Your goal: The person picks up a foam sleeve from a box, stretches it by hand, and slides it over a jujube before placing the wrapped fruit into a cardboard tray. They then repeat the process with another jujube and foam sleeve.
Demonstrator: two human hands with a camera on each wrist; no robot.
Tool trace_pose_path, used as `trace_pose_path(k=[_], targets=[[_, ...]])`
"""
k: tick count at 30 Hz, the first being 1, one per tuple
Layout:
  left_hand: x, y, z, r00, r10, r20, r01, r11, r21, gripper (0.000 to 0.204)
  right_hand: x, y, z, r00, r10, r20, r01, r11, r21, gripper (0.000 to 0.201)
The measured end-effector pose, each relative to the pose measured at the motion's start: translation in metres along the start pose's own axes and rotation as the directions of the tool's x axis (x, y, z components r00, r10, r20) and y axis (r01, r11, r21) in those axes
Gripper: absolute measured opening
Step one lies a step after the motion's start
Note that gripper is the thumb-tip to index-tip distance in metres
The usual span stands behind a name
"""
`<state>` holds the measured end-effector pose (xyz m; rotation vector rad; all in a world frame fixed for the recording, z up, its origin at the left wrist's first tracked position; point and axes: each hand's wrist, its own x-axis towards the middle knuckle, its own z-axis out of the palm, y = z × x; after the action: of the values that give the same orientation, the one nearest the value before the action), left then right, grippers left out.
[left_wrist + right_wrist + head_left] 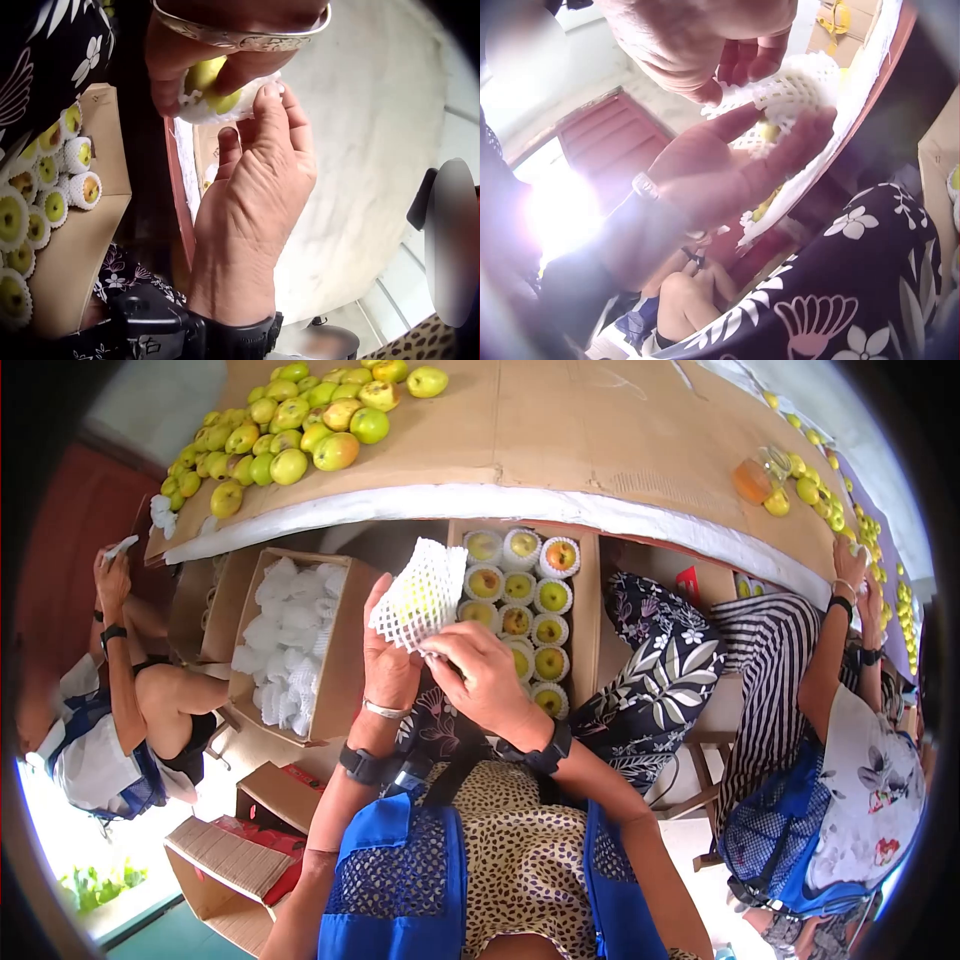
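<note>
Presently: left grip [387, 675] clasping one netted fruit [428, 592]; right grip [485, 678] pinching its foam net [402, 632]; sleeved fruits [519, 588] lining a box [587, 620]; bare fruits [289, 467] lying unsleeved, far left, on counter [560, 445].

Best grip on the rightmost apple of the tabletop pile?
I'd grip the apple around its widest part, thumb and fingers on opposite flanks, from above and slightly right. It's round with no handle; the rest of the pile crowds its left, while bare cardboard lies to its right.
</note>
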<state>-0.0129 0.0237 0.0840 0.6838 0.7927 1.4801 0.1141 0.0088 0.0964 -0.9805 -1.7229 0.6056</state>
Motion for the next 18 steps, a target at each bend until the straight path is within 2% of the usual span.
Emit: trace_pose_path(k=[1, 2, 3, 4, 5, 8, 9, 11, 12, 14, 15, 17, 18], targets=[[0.001, 0.003, 0.001, 0.999, 0.027, -0.017, -0.027, 1.0, 0.01, 0.058, 0.0, 0.0, -0.001, 1.0, 0.012, -0.023, -0.013, 0.999, -0.031, 0.027], [0.002, 0.005, 0.0, 0.997, 0.075, -0.008, -0.074, 0.992, 0.104, 0.058, 0.0, 0.0, -0.002, 0.999, 0.025, -0.046, -0.027, 0.998, -0.06, 0.032], [0.002, 0.007, -0.001, 0.993, 0.12, 0.005, -0.119, 0.973, 0.197, 0.058, 0.001, 0.0, -0.007, 0.999, 0.053, -0.013, -0.054, 0.995, -0.081, 0.053], [0.001, 0.008, 0.002, 0.987, 0.159, 0.021, -0.158, 0.945, 0.285, 0.058, 0.005, -0.004, -0.006, 0.997, 0.072, -0.023, -0.073, 0.996, -0.048, 0.056], [-0.001, 0.007, 0.008, 0.98, 0.197, -0.024, -0.177, 0.919, 0.351, 0.056, 0.008, -0.007, -0.005, 0.995, 0.098, -0.036, -0.099, 0.995, -0.021, 0.06], [0.002, 0.002, 0.009, 0.96, 0.268, 0.079, -0.27, 0.824, 0.498, 0.054, 0.009, -0.006, -0.007, 0.985, 0.17, -0.02, -0.169, 0.985, 0.037, 0.067], [-0.001, 0.008, 0.013, 0.968, 0.247, 0.051, -0.225, 0.753, 0.618, 0.052, 0.009, 0.002, -0.007, 0.984, 0.178, -0.022, -0.176, 0.982, 0.073, 0.066], [-0.002, 0.019, 0.02, 0.908, 0.358, 0.219, -0.366, 0.421, 0.83, 0.055, 0.008, 0.007, -0.007, 0.982, 0.186, -0.044, -0.181, 0.979, 0.092, 0.063], [-0.004, 0.023, 0.024, 0.87, 0.378, 0.316, -0.417, 0.224, 0.881, 0.057, 0.005, 0.007, -0.004, 0.964, 0.259, -0.06, -0.241, 0.946, 0.219, 0.062], [-0.009, 0.031, 0.037, 0.863, 0.357, 0.357, -0.441, 0.187, 0.878, 0.056, -0.002, 0.012, 0.003, 0.91, 0.408, -0.075, -0.334, 0.828, 0.45, 0.06], [-0.011, 0.034, 0.042, 0.851, 0.341, 0.4, -0.472, 0.161, 0.867, 0.055, -0.001, 0.017, 0.002, 0.933, 0.321, -0.16, -0.255, 0.907, 0.335, 0.059], [-0.014, 0.038, 0.05, 0.812, 0.329, 0.483, -0.547, 0.137, 0.826, 0.049, 0.0, 0.018, -0.002, 0.914, 0.365, -0.176, -0.258, 0.86, 0.441, 0.059], [-0.013, 0.036, 0.049, 0.803, 0.38, 0.46, -0.56, 0.212, 0.801, 0.045, 0.002, 0.018, -0.005, 0.904, 0.387, -0.18, -0.256, 0.83, 0.495, 0.058]])
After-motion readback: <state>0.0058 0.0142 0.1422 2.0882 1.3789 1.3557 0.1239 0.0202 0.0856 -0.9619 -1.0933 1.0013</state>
